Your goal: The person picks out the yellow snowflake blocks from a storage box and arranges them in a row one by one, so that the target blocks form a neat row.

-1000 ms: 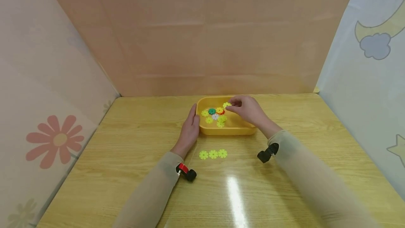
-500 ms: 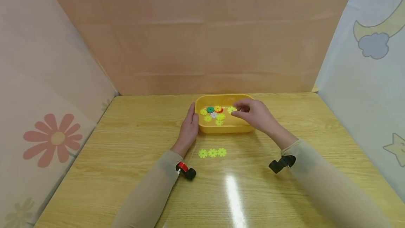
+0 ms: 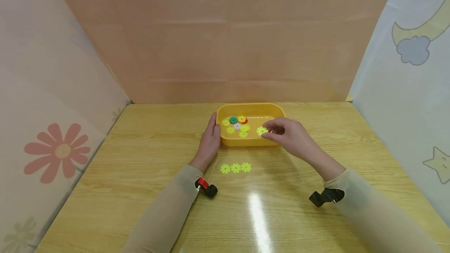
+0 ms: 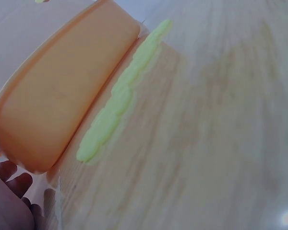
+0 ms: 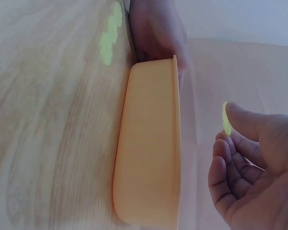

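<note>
A yellow plastic tub [image 3: 253, 142] sits toward the back of the table with several snowflake building discs inside, among them a green disc [image 3: 233, 120] and a white disc [image 3: 237, 126]. My left hand [image 3: 209, 142] holds its left end; in the left wrist view some bent fingers [image 4: 20, 184] show beside its corner. Above the tub's right part, my right hand [image 3: 293, 138] pinches a yellow snowflake disc [image 3: 261, 130] between thumb and fingertips. The right wrist view shows that pinched disc [image 5: 226, 118] edge-on. In front of the tub lies a row of three yellow discs [image 3: 236, 168].
The wooden table [image 3: 147, 159] is bounded by a tan back panel [image 3: 225, 50] close behind the tub. Printed side panels stand left [image 3: 105, 100] and right [image 3: 379, 100]. Each wrist wears a small black camera, one on the left [image 3: 211, 191] and one on the right [image 3: 316, 199].
My right hand has moved from over the tub's middle toward its near right side, carrying the pinched yellow disc. The left hand stays at the tub's left end.
</note>
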Tool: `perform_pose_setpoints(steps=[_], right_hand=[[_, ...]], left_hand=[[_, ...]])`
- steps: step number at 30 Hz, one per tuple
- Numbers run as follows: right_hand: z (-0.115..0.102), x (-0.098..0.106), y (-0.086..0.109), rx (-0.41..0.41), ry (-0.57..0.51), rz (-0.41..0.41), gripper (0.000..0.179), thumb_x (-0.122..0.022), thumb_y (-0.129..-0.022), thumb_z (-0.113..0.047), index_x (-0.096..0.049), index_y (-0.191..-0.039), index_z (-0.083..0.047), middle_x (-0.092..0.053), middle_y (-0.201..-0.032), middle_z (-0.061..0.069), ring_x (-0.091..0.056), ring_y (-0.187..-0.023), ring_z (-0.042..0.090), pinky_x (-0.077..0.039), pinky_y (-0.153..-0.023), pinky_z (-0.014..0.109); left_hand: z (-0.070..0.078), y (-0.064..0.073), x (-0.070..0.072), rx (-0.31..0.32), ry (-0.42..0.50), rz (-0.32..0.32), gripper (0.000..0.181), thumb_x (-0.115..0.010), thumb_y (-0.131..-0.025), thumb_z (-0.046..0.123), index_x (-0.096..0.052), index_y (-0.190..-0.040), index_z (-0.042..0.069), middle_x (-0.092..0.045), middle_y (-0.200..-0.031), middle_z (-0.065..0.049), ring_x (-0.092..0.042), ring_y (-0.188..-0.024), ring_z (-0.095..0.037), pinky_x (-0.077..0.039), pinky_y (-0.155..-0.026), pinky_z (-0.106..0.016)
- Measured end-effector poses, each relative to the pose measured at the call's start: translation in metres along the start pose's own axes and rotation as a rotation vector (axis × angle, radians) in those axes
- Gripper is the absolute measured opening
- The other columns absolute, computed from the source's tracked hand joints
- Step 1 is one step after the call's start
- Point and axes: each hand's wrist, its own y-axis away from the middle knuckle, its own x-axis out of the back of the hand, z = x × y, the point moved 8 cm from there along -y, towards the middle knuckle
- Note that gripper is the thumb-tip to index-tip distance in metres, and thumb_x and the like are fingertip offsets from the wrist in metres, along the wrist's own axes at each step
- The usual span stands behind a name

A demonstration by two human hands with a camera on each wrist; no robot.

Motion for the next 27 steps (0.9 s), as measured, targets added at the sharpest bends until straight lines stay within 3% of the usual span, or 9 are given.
perform_pose_setpoints(steps=[10,27], right_hand=[[0.0,-0.003,0.024,0.03,0.003,-0.019,0.026,-0.084,-0.102,-0.026,-0.081,-0.123,-0.012,-0.074,-0.103,-0.004,-0.065,-0.092,0.017,-0.057,-0.079,0.032],[0.007,-0.039,0.039,0.107,-0.022,-0.115,0.018,-0.089,-0.095,-0.018,-0.082,-0.11,-0.011,-0.073,-0.097,-0.008,-0.063,-0.086,0.012,-0.056,-0.075,0.028]], left_hand=[[0.002,0.0,-0.003,0.008,0.002,-0.011,0.064,-0.03,-0.119,0.039,-0.016,-0.18,0.021,-0.022,-0.183,0.003,-0.021,-0.167,-0.02,-0.021,-0.135,-0.046],[0.003,0.002,-0.001,0.01,0.012,-0.01,0.064,-0.03,-0.119,0.038,-0.016,-0.18,0.022,-0.021,-0.183,0.004,-0.02,-0.167,-0.019,-0.02,-0.135,-0.045]])
